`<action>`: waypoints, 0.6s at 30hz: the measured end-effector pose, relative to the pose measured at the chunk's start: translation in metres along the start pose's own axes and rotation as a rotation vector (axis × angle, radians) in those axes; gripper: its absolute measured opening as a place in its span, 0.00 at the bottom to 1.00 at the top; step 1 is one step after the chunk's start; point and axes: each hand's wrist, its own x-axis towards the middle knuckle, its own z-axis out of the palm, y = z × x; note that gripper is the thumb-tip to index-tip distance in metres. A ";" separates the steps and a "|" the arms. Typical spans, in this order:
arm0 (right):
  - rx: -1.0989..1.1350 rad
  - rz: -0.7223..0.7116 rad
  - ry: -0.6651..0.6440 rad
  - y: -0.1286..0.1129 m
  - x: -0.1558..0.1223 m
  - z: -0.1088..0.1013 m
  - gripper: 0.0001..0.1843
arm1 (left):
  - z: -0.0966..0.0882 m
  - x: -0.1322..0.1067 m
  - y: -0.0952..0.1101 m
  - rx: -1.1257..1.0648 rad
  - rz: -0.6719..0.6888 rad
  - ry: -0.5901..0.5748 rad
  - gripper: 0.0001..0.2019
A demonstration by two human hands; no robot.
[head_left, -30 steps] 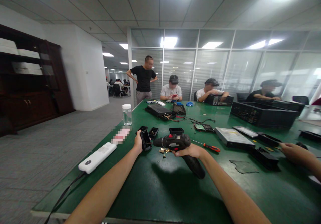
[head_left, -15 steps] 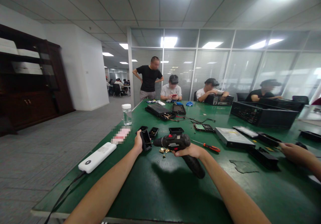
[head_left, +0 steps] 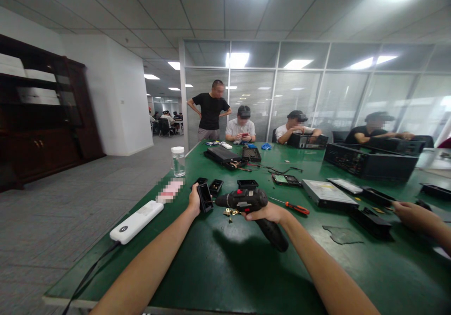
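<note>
My left hand (head_left: 194, 200) grips a small black box-like housing (head_left: 205, 197), tilted with its hollow side to the right. In my right hand (head_left: 266, 213) is a black cordless drill (head_left: 244, 199) with red marks, its fingers round the grip below the body. The drill points left, and its tip is close to the housing; whether they touch I cannot tell. Several small brass-coloured pieces (head_left: 230, 212) lie on the table under the drill's nose. Behind the held housing are similar black housings, one (head_left: 216, 186) with bits inside and another (head_left: 247, 184) farther right.
On the green table (head_left: 197, 272) a white power bank (head_left: 136, 222) with a cable and a lidded jar (head_left: 178, 161) stand left. Right are a screwdriver (head_left: 298, 208), an optical drive (head_left: 329, 193) and computer cases (head_left: 369, 161). Another person's hand (head_left: 417, 216) reaches in at right; people sit opposite.
My hands, the housing and the drill hold nearly the same place. At the far right, the seated person's arm has shifted over the computer case.
</note>
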 end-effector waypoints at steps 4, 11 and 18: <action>-0.007 -0.013 0.002 0.000 0.001 0.001 0.16 | 0.000 0.000 0.000 -0.013 -0.001 -0.002 0.17; 0.015 -0.058 -0.034 -0.004 0.001 0.003 0.16 | 0.000 0.000 -0.001 -0.029 -0.012 0.007 0.17; 0.018 -0.047 -0.028 -0.004 0.001 0.003 0.16 | -0.001 0.000 -0.002 -0.010 0.001 -0.005 0.18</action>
